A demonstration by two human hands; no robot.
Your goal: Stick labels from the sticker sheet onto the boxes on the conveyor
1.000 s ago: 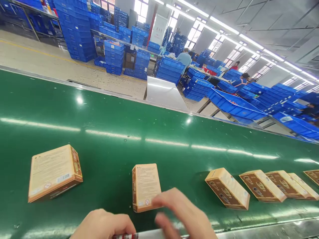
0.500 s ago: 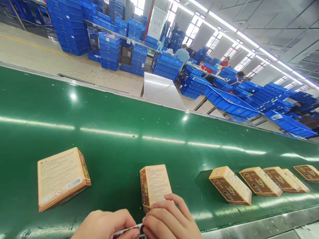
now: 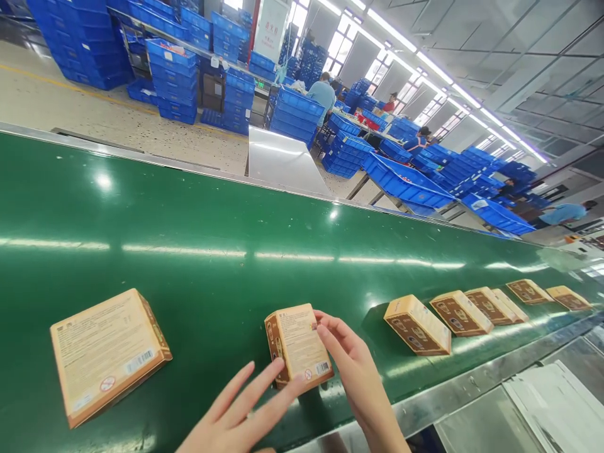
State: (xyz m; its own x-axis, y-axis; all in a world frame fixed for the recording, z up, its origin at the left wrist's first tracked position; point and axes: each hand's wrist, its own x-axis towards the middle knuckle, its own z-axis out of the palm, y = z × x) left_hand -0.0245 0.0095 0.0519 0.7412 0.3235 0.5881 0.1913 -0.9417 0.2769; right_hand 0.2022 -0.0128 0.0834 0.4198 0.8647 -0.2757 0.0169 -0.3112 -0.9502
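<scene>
Now box (image 3: 298,346) prob. being steadied: pinched by R hand (image 3: 353,362) at 3 o'clock; L hand (image 3: 238,420) splayed, 7 o'clock; firm hold needed next.

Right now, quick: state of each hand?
Left hand: open, fingers spread, two tips overlapping the nearest box in view; contact unclear.
Right hand: fingers curled at that box's right edge; whether it's gripping can't be told.
</scene>
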